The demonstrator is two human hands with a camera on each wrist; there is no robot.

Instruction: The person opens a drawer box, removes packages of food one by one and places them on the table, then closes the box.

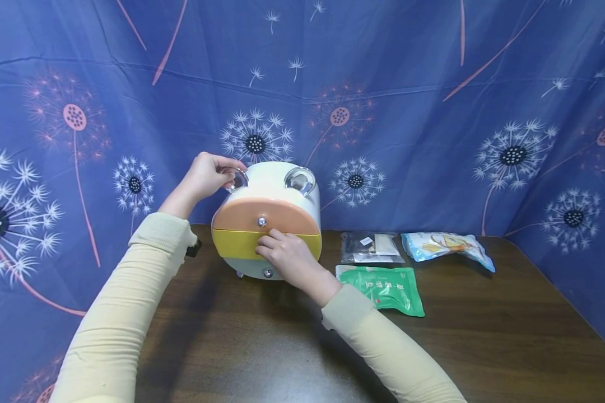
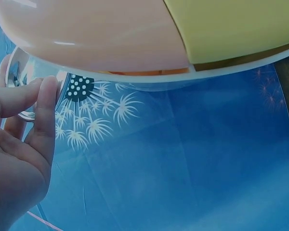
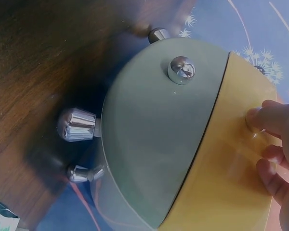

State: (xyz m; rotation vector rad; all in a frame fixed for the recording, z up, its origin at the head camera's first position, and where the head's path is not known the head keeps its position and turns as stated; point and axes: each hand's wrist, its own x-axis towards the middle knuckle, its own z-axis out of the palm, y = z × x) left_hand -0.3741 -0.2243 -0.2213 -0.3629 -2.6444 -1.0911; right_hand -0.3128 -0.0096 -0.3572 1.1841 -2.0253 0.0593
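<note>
A rounded white storage box [image 1: 264,176] with three stacked drawers, orange, yellow and grey-green, stands on small silver feet. Two silver ear-shaped rings rise from its top. My left hand [image 1: 205,178] pinches the left ear ring [image 1: 240,179] between thumb and fingers; the left wrist view shows this hand [image 2: 26,144] beside the box's edge. At the yellow drawer [image 1: 234,243], my right hand [image 1: 292,257] pinches the front knob [image 3: 252,122], mostly covered by the fingers. Silver knobs also show on the orange drawer [image 1: 292,215] and the grey-green drawer [image 3: 151,120].
Right of the box lie a green packet [image 1: 393,288], a clear-and-dark plastic pouch [image 1: 370,249] and a blue-white snack bag [image 1: 441,245]. Everything sits on a dark wooden table [image 1: 484,336]. A blue dandelion-print cloth [image 1: 408,112] hangs behind.
</note>
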